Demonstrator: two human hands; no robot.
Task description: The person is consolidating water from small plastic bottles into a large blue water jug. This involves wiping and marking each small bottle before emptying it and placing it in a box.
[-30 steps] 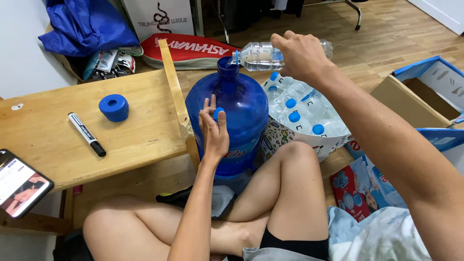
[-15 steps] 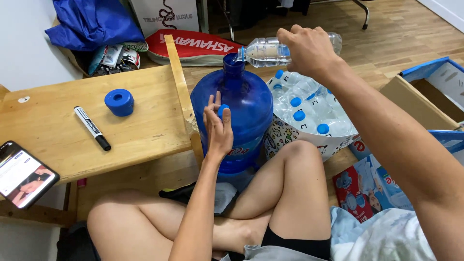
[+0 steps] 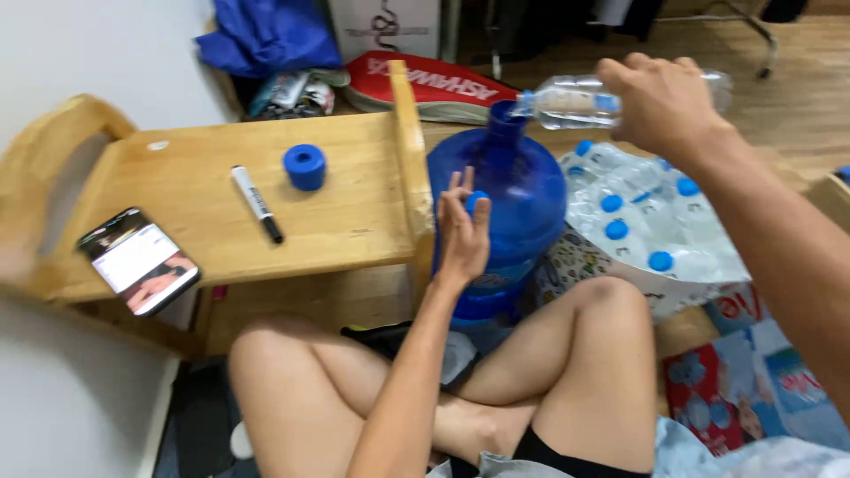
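A big blue water jug (image 3: 518, 199) stands on the floor in front of my crossed legs. My right hand (image 3: 664, 106) grips a clear plastic water bottle (image 3: 571, 101), laid nearly flat with its mouth at the jug's neck. My left hand (image 3: 462, 232) rests against the jug's side, and a small blue bottle cap (image 3: 476, 200) sits pinched in its fingers.
A low wooden table (image 3: 345, 221) at my left carries a blue round cap (image 3: 305, 166), a black-and-white marker (image 3: 257, 204) and a lit phone (image 3: 138, 260). A plastic-wrapped pack of several blue-capped bottles (image 3: 637, 221) lies right of the jug. A red racket bag (image 3: 443, 84) lies behind.
The view has shifted so everything sits further right. The bottle stays tipped at the jug's neck and my left hand stays on the jug.
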